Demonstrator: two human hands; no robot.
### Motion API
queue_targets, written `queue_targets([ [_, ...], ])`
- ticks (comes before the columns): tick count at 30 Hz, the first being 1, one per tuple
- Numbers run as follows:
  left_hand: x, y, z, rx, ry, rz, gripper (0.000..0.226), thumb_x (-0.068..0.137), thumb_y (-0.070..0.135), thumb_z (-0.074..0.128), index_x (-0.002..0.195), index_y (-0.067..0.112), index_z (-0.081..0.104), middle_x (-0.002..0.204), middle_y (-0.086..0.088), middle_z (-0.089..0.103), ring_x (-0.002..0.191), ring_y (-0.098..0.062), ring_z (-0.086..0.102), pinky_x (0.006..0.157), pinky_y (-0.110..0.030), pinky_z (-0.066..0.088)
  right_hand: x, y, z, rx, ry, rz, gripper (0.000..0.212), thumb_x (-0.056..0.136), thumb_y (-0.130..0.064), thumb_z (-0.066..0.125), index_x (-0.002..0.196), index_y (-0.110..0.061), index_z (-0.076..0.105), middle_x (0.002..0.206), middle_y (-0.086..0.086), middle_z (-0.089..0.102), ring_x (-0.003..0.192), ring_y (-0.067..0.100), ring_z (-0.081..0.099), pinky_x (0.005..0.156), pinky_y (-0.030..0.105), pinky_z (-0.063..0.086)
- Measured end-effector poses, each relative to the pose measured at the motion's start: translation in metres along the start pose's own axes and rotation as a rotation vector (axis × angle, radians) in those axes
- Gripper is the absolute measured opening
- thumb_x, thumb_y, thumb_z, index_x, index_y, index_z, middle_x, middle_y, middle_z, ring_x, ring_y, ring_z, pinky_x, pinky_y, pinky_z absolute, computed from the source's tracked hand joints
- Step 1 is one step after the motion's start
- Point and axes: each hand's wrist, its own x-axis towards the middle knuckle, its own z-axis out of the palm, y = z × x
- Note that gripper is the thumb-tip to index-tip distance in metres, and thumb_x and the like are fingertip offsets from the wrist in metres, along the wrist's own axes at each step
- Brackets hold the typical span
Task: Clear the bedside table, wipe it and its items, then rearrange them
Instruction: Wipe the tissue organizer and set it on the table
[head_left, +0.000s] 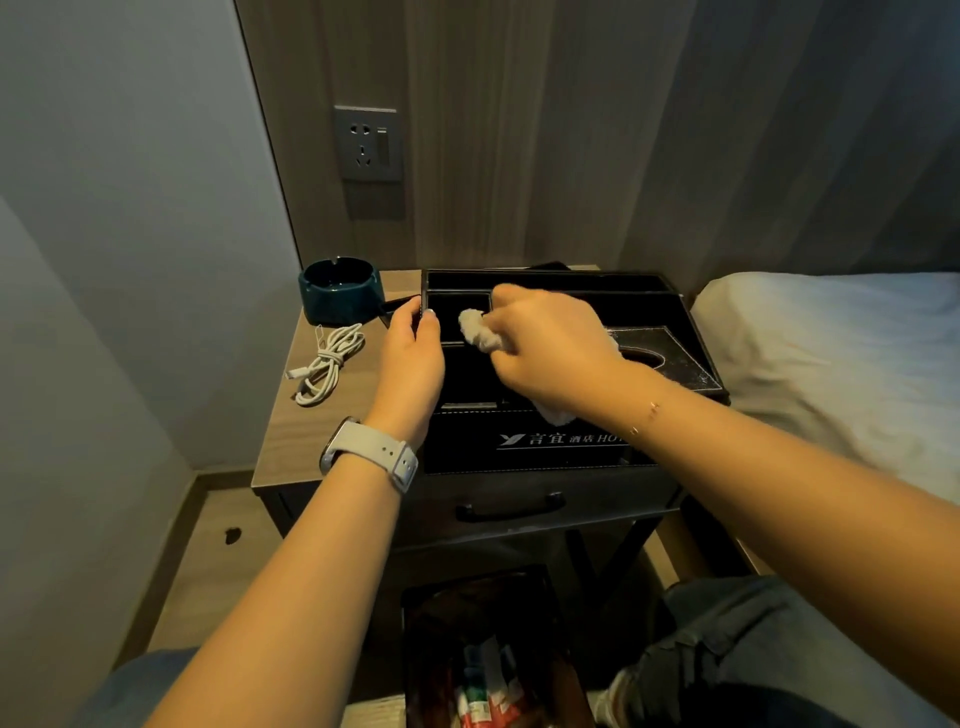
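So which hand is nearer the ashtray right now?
Left. The left hand grips the organiser's left edge, just right of the ashtray; the right hand, holding a cloth, is farther right over the organiser.

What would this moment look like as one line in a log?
step: wiping organizer box | left hand: holds box's left edge | right hand: grips white cloth over box | ashtray, cable: on table

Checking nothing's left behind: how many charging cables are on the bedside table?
1: a coiled white charging cable lies on the wooden bedside table, in front of the dark teal ashtray. Others may hide behind the black organiser box.
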Motion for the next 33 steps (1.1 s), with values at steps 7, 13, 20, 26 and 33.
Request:
queue_targets([
  [7, -0.004, 0.004, -0.001, -0.014, 0.022, 0.001, 0.043, 0.103, 0.026, 0.037, 0.146, 0.02, 0.038, 0.145, 0.003, 0.045, 0.132, -0.015, 0.042, 0.112, -0.038, 0.034, -0.058, -0.017, -0.034, -0.137, -0.191, -0.307, 0.017, 0.087, -0.023, 0.049, 0.09, -0.017, 0.065, 0.092, -0.008, 0.046, 0.082, 0.015, 0.051, 0.056, 0.031, 0.036],
  [13, -0.005, 0.003, -0.003, -0.058, -0.001, -0.014, 0.044, 0.102, 0.027, 0.038, 0.146, 0.02, 0.038, 0.145, 0.001, 0.046, 0.133, -0.016, 0.042, 0.112, -0.041, 0.035, -0.037, 0.0, -0.048, 0.008, -0.009, -0.026, 0.024, 0.082, -0.03, 0.043, 0.084, -0.019, 0.064, 0.085, -0.008, 0.047, 0.079, 0.022, 0.054, 0.056, 0.03, 0.031],
  [20, -0.004, 0.003, -0.001, 0.067, 0.036, 0.068, 0.04, 0.102, 0.023, 0.039, 0.142, 0.018, 0.041, 0.138, -0.001, 0.05, 0.126, -0.017, 0.047, 0.108, -0.037, 0.038, -0.065, -0.024, -0.012, -0.143, -0.021, -0.158, 0.014, 0.076, -0.021, 0.065, 0.087, -0.014, 0.068, 0.094, 0.0, 0.054, 0.083, 0.021, 0.055, 0.051, 0.031, 0.035],
  [26, -0.011, 0.017, 0.0, 0.648, 0.224, 0.44, 0.044, 0.092, 0.0, 0.042, 0.134, 0.01, 0.048, 0.136, -0.011, 0.046, 0.127, -0.029, 0.039, 0.106, -0.038, 0.031, -0.07, 0.032, -0.065, 0.209, 0.05, -0.008, 0.022, 0.086, -0.02, 0.054, 0.1, -0.022, 0.071, 0.096, -0.007, 0.057, 0.084, 0.014, 0.055, 0.067, 0.037, 0.048],
  [33, -0.029, 0.023, 0.04, 1.052, 0.085, 0.359, 0.04, 0.097, 0.031, 0.041, 0.135, 0.022, 0.04, 0.117, -0.003, 0.062, 0.112, -0.027, 0.055, 0.1, -0.045, 0.03, 0.002, 0.08, -0.061, -0.158, -0.092, -0.065, 0.025, 0.08, -0.021, 0.052, 0.1, -0.026, 0.068, 0.099, -0.006, 0.063, 0.093, 0.024, 0.06, 0.061, 0.031, 0.039],
])
